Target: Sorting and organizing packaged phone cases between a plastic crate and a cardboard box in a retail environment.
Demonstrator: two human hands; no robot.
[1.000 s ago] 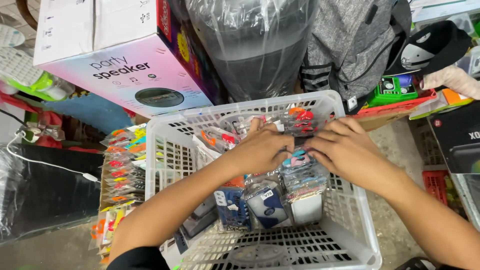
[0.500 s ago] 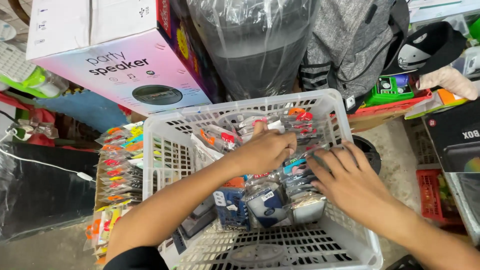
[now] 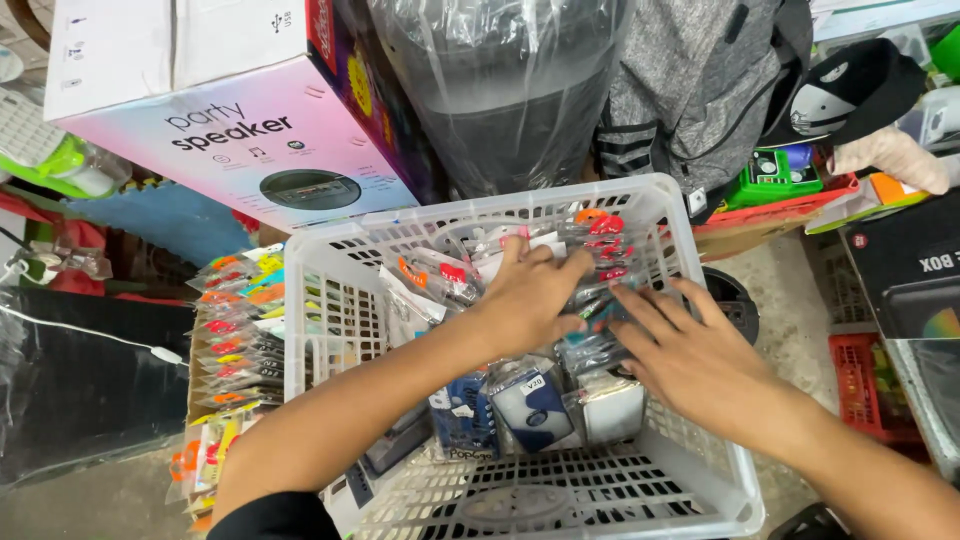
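Sorting looks to be the step in hand: the left hand [image 3: 530, 295] presses flat on the clear plastic packets of small coloured gadgets [image 3: 590, 250] stacked in the white slatted plastic basket [image 3: 700, 470], its grip released, grasping nothing. Just beside, the right hand [image 3: 690, 355] spreads open fingers over the same pile. Next, I judge, fingers must pinch one packet free.

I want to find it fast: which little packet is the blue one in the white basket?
Start at the big white plastic basket in the middle. Below the left hand, a row of small clear packets stands on edge. The blue packet is at the left end, beside a packet with a dark round gadget; only it has a deep blue card.
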